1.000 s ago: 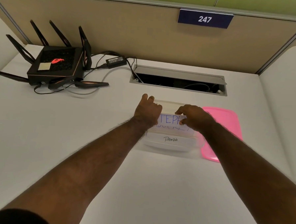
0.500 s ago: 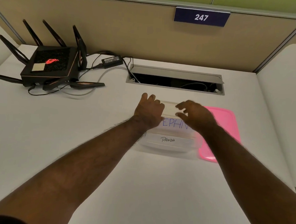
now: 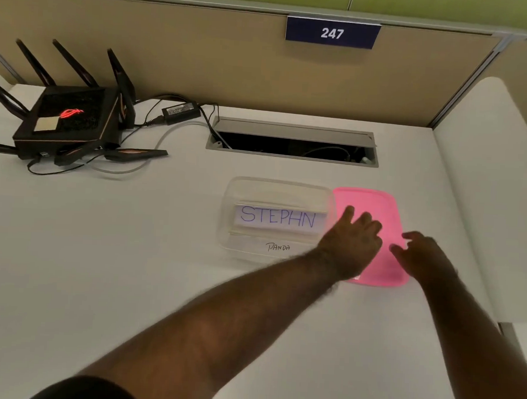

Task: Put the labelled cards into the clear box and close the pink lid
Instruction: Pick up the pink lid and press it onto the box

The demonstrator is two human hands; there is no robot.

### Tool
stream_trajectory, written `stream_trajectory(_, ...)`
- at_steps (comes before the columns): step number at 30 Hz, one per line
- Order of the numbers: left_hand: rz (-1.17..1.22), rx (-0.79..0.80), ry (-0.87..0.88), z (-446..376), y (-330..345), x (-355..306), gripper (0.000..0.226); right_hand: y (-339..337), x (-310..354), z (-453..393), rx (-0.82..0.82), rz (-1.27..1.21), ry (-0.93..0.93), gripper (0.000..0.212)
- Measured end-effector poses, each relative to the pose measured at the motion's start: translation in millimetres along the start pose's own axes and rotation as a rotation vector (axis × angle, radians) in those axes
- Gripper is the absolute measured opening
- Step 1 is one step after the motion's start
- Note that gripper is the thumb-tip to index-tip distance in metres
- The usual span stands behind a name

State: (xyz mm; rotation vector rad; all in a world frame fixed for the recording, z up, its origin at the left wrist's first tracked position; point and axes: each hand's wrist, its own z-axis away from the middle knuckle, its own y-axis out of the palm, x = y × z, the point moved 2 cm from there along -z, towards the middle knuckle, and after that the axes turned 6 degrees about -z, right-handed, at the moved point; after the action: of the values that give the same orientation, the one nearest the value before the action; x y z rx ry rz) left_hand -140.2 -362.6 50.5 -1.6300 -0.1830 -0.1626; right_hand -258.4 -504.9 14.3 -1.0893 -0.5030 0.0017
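Pink lid (image 3: 375,205) lies flat on the worktop (image 3: 131,253), right of centre in the frame, its long axis running from the near edge toward the far partition. Its left edge sits just beside the right wall of the clear box (image 3: 235,194); we cannot tell whether the two touch.

Box is open on top. Inside we see a card lettered STEPHN (image 3: 278,217), lying flat with its long side running left to right in the frame, more cards stacked under it by the look of the edges. A second label, PANDA (image 3: 278,246), shows at the near side of the box; whether it is a card or a mark on the wall we cannot tell.

Both hands are over the lid, not the box. Left hand (image 3: 353,237) reaches across from lower left, fingers spread and empty, over the lid's left edge near the box wall. Right hand (image 3: 421,253) is at the lid's right edge, fingers loosely curled, empty; contact with the lid cannot be confirmed for either hand.

We judge the cards as loaded and the lid as the step in hand. The move turns on this: the box lies directly left of the lid in the frame, both long axes roughly parallel, so a short sideways carry should seat it without turning.

Router (image 3: 65,121) and cable slot (image 3: 292,144) sit farther up the frame, well apart.
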Motion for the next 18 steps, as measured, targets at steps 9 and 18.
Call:
stream_trajectory(9,-0.012,0.356,0.113,13.3,31.7,-68.2,0.025,30.7,-29.7,24.9,-0.192,-0.021,0.055,0.035)
stream_trajectory(18,0.093,0.115,-0.02,6.2,20.6,-57.6,0.017,-10.6,-40.7,17.6,-0.136,-0.449,0.176,0.024)
